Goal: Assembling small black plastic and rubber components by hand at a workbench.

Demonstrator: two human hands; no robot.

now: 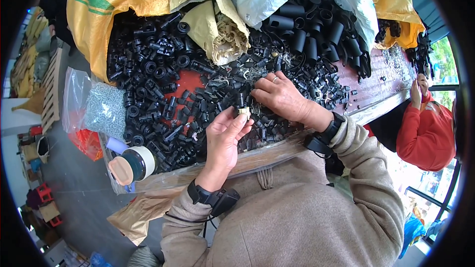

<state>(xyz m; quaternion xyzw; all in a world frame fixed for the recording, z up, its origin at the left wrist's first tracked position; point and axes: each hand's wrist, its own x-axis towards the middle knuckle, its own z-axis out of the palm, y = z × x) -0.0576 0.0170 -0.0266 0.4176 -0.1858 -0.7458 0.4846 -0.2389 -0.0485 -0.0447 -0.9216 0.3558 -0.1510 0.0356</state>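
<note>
Fingertips of the left hand (225, 136) pinch one cream-and-black piece (244, 111) upright over the heap's near side; a light, steady grip probably serves best. Fingers of the right hand (283, 96) curl among small black parts (314, 85), too many to count; whether they grip any is hidden. Beyond lie one beige sack (202, 25) and one whitish sack (257, 1).

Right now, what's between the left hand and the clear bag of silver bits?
Head view: many loose black parts lie between the left hand and the bag.
</note>
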